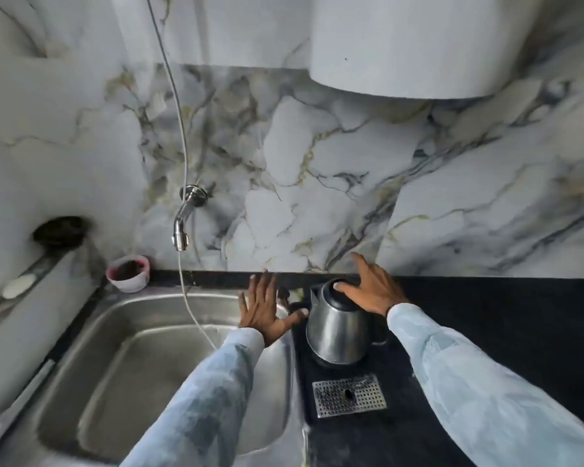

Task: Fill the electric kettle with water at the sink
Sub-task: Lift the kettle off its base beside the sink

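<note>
A white marble-patterned wall (317,163) is being seen behind everything, with a black stone bench (503,315) running along its foot. A rectangular stainless-steel sink (91,365) is being shown set into the bench on the left, and a chrome wall tap (182,224) is hanging above its rear edge, with a thin stream of water appearing to fall from it, though the blur leaves that unsure. The rounded stainless-steel electric kettle (338,325) with its black lid is being kept on the bench just right of the sink, upright on a dark base.

The right hand (371,291) is being laid over the kettle's lid from the right, its fingers (343,287) spread open and resting on the lid top, nothing being gripped. The left hand (263,308) is being held flat and open over the sink's right rim, its thumb reaching toward the kettle's side; whether it touches cannot be told.

A perforated metal drain tray (349,396) is lying on the bench in front of the kettle. A small pink-rimmed white bowl (129,273) is standing at the sink's back left corner.
</note>
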A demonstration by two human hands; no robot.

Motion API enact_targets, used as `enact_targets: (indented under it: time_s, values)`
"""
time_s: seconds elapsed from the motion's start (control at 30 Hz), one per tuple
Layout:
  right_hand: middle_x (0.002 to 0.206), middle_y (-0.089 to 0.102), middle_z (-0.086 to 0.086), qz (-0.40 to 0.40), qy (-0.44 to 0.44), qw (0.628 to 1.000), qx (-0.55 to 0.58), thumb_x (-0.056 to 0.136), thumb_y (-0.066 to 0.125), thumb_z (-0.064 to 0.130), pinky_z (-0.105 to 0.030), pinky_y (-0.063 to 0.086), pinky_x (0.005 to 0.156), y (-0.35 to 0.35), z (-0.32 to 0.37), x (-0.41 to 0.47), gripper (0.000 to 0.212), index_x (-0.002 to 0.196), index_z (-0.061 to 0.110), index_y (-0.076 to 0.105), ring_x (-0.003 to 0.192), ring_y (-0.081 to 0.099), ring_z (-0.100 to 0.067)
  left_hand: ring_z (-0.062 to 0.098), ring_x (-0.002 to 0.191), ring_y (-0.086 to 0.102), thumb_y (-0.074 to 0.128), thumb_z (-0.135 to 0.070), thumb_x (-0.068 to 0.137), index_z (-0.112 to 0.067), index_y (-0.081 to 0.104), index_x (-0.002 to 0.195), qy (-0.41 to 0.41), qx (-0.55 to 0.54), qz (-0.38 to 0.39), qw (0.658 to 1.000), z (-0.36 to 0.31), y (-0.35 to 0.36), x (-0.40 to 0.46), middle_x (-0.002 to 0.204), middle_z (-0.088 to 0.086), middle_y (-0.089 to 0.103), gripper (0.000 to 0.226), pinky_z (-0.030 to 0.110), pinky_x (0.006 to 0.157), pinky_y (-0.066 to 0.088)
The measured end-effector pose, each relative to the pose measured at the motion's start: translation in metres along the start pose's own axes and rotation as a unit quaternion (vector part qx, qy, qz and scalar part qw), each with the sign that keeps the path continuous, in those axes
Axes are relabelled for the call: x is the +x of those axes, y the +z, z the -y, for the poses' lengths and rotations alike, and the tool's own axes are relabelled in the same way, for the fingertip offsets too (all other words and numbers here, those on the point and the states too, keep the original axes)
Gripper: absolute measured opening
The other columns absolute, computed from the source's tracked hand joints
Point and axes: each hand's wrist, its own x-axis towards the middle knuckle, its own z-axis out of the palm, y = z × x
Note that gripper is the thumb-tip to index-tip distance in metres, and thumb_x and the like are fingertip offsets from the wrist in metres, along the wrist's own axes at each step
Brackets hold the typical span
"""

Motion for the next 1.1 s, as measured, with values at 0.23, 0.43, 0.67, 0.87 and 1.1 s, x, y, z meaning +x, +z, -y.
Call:
enact_targets:
  time_s: [0.23, 0.43, 0.67, 0.87, 1.1]
  values:
    - [0.139, 0.077, -0.014, 0.082, 0.054, 0.995, -0.016, 0.090, 0.052, 0.093, -0.050, 0.055, 0.112, 0.013, -0.028, 0.003, 0.083, 0.146, 0.032, 0.063, 0.131, 0.073, -0.041, 0.022, 0.162, 0.019, 0.068, -0.090, 0.043, -0.036, 0.025, 0.162, -0.023, -0.064, 0.101, 0.993, -0.032, 0.068, -0.012, 0.170, -0.007, 0.032, 0.137, 0.055, 0.131, 0.014]
    - [0.086, 0.084, -0.011, 0.148, 0.066, 0.985, 0.067, 0.062, 0.057, 0.097, -0.039, 0.062, 0.076, 0.003, -0.035, 0.013, 0.087, 0.122, 0.035, 0.073, 0.058, 0.067, -0.028, 0.019, 0.160, 0.024, 0.067, -0.095, 0.041, -0.040, 0.031, 0.158, -0.067, -0.095, 0.065, 0.991, -0.039, 0.081, -0.012, 0.163, -0.007, 0.044, 0.135, 0.063, 0.130, 0.000]
    - [0.072, 0.074, -0.008, 0.068, 0.071, 0.977, 0.192, 0.060, 0.049, 0.091, -0.033, 0.052, 0.060, -0.015, 0.003, 0.024, 0.083, 0.094, 0.021, 0.080, 0.047, 0.058, -0.026, 0.018, 0.159, 0.025, 0.061, -0.099, 0.048, -0.043, 0.038, 0.154, -0.085, -0.124, 0.031, 0.988, -0.034, 0.051, -0.017, 0.158, -0.003, 0.049, 0.123, 0.055, 0.132, 0.006]
    - [0.080, 0.073, -0.014, 0.019, 0.057, 0.951, 0.302, 0.062, 0.030, 0.092, -0.037, 0.053, 0.061, -0.002, 0.061, 0.044, 0.102, 0.106, 0.014, 0.079, 0.057, 0.062, -0.027, 0.022, 0.153, 0.037, 0.070, -0.092, 0.053, -0.047, 0.041, 0.153, -0.077, -0.103, 0.049, 0.990, 0.013, -0.029, -0.015, 0.156, -0.008, 0.054, 0.112, 0.048, 0.126, 0.033]
    - [0.083, 0.072, -0.012, 0.036, 0.058, 0.914, 0.401, 0.078, 0.030, 0.078, -0.032, 0.046, 0.052, 0.081, 0.139, 0.063, 0.079, 0.099, 0.019, 0.077, 0.053, 0.058, -0.025, 0.036, 0.123, 0.067, 0.075, -0.032, 0.086, -0.013, 0.069, 0.132, -0.176, -0.059, -0.121, 0.975, 0.124, -0.149, 0.001, 0.134, 0.012, 0.071, 0.050, 0.046, 0.102, 0.055]
